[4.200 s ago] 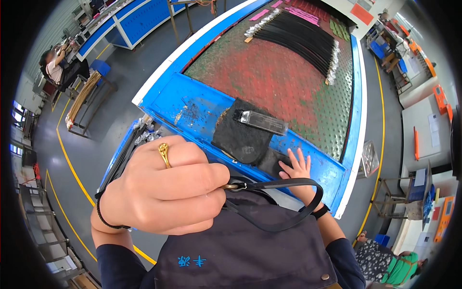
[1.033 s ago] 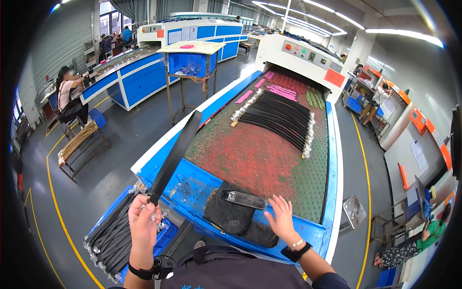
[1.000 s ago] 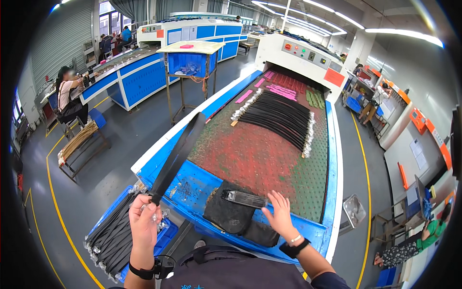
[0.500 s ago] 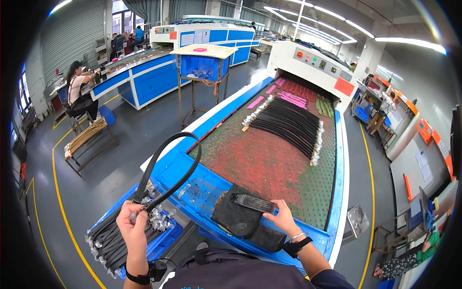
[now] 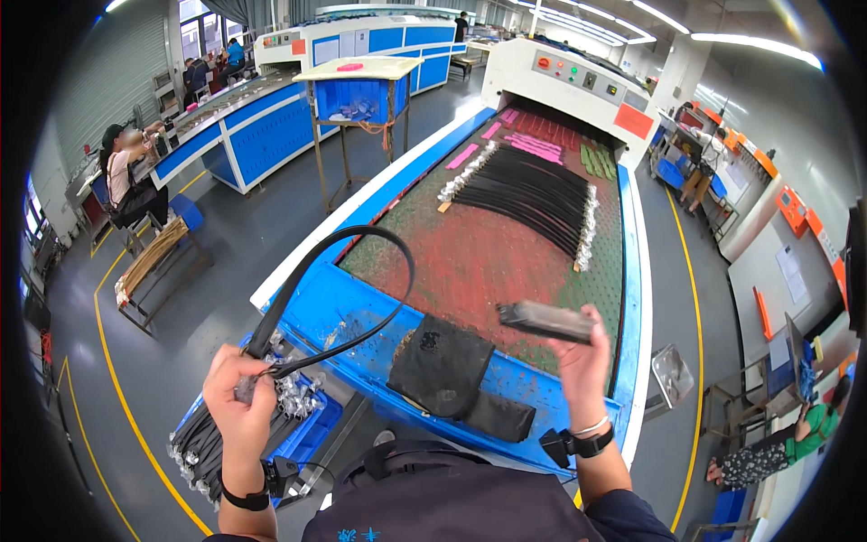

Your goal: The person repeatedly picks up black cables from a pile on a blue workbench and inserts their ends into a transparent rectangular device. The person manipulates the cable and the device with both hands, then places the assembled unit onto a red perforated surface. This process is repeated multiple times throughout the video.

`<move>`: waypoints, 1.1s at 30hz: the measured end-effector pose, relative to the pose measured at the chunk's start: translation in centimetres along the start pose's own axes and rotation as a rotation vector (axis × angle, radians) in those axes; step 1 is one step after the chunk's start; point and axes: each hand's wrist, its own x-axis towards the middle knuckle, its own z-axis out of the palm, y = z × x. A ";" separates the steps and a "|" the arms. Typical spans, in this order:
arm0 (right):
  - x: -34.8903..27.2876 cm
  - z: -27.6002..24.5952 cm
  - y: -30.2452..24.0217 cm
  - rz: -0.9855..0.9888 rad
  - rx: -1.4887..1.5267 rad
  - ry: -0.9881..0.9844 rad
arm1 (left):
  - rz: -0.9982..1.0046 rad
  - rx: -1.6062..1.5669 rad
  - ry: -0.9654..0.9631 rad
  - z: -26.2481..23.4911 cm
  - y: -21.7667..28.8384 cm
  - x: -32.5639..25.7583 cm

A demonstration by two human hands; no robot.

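Note:
My left hand [image 5: 238, 388] is closed on a black belt [image 5: 403, 244], which bends up in a wide loop over the blue front edge of the conveyor machine. Both ends of the belt meet at my fingers, with a bit of clear wrap there. My right hand [image 5: 583, 361] grips a dark oblong block-shaped tool [image 5: 544, 322], smeared by motion, above the front of the conveyor. Between my hands, a black cloth-like pad [image 5: 441, 363] lies on the blue edge. A smaller black piece [image 5: 501, 415] rests against its right side.
Black belts with wrapped buckles [image 5: 524, 194] lie in a row on the red-green conveyor bed [image 5: 433, 262], with pink strips [image 5: 535, 147] and green strips [image 5: 598, 163] beyond. A blue crate [image 5: 316, 434] of belts stands below my left hand. Co-workers [image 5: 131, 176] sit at left.
My right hand has lifted the oblong tool off the black pad, up and to the right. The belt loop in my left hand has swung lower and wider to the right.

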 end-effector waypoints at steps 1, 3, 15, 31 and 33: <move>-0.2 1.0 -1.5 -0.051 -0.009 -0.015 | 0.029 0.020 -0.048 0.4 0.8 0.4; -0.9 2.7 -3.6 -0.154 -0.034 -0.047 | 0.081 0.028 -0.140 1.2 2.0 1.0; -4.6 8.4 -4.7 -0.253 -0.259 -0.039 | 0.272 -0.129 -0.493 5.5 6.3 2.5; -5.4 8.9 -3.5 -0.278 -0.263 -0.222 | 0.285 -0.121 -0.528 5.6 7.5 1.6; -5.5 9.0 -3.5 -0.271 -0.252 -0.224 | 0.290 -0.115 -0.529 5.6 7.5 1.6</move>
